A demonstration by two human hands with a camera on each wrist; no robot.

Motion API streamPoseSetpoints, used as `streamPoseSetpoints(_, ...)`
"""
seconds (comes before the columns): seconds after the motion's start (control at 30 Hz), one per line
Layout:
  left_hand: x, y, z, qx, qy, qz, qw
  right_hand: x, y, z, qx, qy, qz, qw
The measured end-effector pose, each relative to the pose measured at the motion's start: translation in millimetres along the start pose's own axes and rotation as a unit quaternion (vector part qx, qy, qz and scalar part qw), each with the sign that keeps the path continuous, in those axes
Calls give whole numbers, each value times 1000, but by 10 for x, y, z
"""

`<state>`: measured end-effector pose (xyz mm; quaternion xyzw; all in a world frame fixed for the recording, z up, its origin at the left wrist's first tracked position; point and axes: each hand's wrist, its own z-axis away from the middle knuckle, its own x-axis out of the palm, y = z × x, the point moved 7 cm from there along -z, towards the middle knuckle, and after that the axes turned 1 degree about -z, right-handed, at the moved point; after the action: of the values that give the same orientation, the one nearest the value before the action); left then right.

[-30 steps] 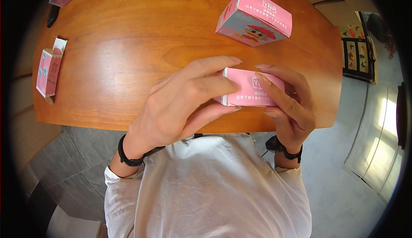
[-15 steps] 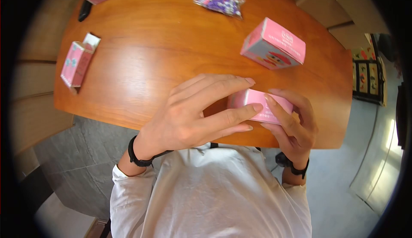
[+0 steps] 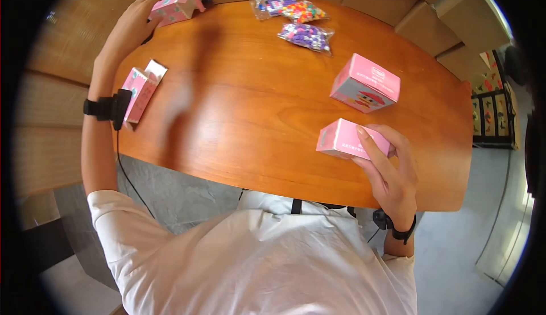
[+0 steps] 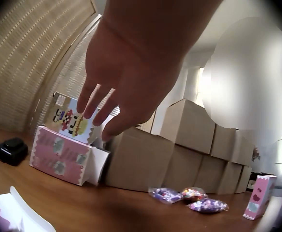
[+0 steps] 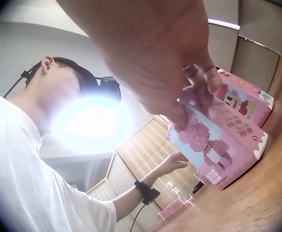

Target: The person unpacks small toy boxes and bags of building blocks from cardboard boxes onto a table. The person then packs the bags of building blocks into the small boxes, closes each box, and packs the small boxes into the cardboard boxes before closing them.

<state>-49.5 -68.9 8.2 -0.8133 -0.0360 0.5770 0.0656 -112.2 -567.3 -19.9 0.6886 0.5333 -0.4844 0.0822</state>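
My right hand (image 3: 395, 173) holds a pink printed box (image 3: 341, 139) near the table's front edge, thumb and fingers at its sides and top. In the right wrist view that box (image 5: 213, 145) shows a blocky pink picture. A second pink box (image 3: 369, 82) stands just beyond it. At the far left my left hand (image 3: 134, 24) is stretched out over an opened pink box (image 3: 176, 9). In the left wrist view its fingers hang apart in front of a box with a coloured picture (image 4: 73, 121), which sits behind the opened pink box (image 4: 59, 157).
Another pink box with a raised white flap (image 3: 155, 69) lies at the table's left side, beneath the left forearm. Bags of small coloured pieces (image 3: 307, 36) lie at the back. Stacked cardboard boxes (image 4: 136, 159) line the far edge. A black object (image 4: 11, 151) sits near the opened box.
My left hand has left the box in my right hand and swung to the far left. The right hand keeps holding its box. The head view has shifted, showing more of the table's back.
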Motion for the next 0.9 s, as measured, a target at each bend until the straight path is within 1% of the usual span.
streamPoseSetpoints(0.03, 144, -231, 4, 8, 4, 9, 1000, -2, 17, 6, 8, 0, 10, 1000)
streamPoseSetpoints(0.07, 315, -406, 10, 49, 5, 0, 999, -12, 34, 21, 10, 7, 0, 1000)
streamPoseSetpoints(0.1, 461, -481, -24, 92, 7, -9, 996, -30, 66, 34, 13, 15, -10, 1000)
streamPoseSetpoints(0.13, 514, -472, -51, 95, -10, -2, 995, -38, 126, 45, 27, 17, 3, 999)
streamPoseSetpoints(0.17, 475, -348, -97, 110, -10, 9, 994, -55, 160, 51, 16, 27, 6, 999)
streamPoseSetpoints(0.2, 453, -332, -139, 56, -44, 34, 997, -80, 172, 64, 5, 35, 9, 999)
streamPoseSetpoints(0.23, 459, -338, -158, -1, -76, 54, 996, -106, 192, 74, 15, 37, 17, 999)
streamPoseSetpoints(0.27, 479, -333, -169, 6, -73, 58, 996, -111, 207, 56, 16, 26, 31, 999)
streamPoseSetpoints(0.33, 530, -349, -143, 2, -122, 52, 991, -111, 245, 33, 18, 18, 44, 999)
streamPoseSetpoints(0.47, 444, -174, -88, 3, -125, 12, 992, -159, 214, -13, 14, 30, 35, 999)
streamPoseSetpoints(0.53, 283, -79, -53, 28, -44, -6, 999, -211, 203, -41, 4, 37, 41, 998)
streamPoseSetpoints(0.57, 192, 63, -26, 27, -43, -5, 999, -232, 230, -24, 26, 39, -1, 999)
streamPoseSetpoints(0.6, 48, 225, 25, 25, -12, 60, 998, -250, 258, 5, 48, 40, -44, 997)
streamPoseSetpoints(0.63, -107, 427, 103, 21, 19, 124, 992, -283, 263, 30, 48, 38, -44, 997)
streamPoseSetpoints(0.67, -211, 644, 212, 18, 18, 126, 992, -334, 277, 51, 48, 37, -63, 996)
streamPoseSetpoints(0.7, -285, 787, 337, -48, -3, 214, 976, -390, 304, 42, 47, 35, -83, 995)
streamPoseSetpoints(0.73, -335, 890, 499, -114, -22, 298, 947, -447, 341, 10, 45, 32, -85, 995)
streamPoseSetpoints(0.77, -381, 1009, 688, -119, -15, 329, 937, -561, 389, -39, 42, 63, -131, 989)
streamPoseSetpoints(0.8, -442, 1206, 842, -119, 21, 389, 913, -671, 436, -101, 41, 92, -176, 979)
streamPoseSetpoints(0.87, -488, 1568, 1110, -119, 84, 482, 864, -756, 635, -339, 91, 75, -115, 986)
streamPoseSetpoints(0.9, -466, 1672, 1247, -121, 111, 515, 841, -768, 718, -512, 89, 76, -111, 987)
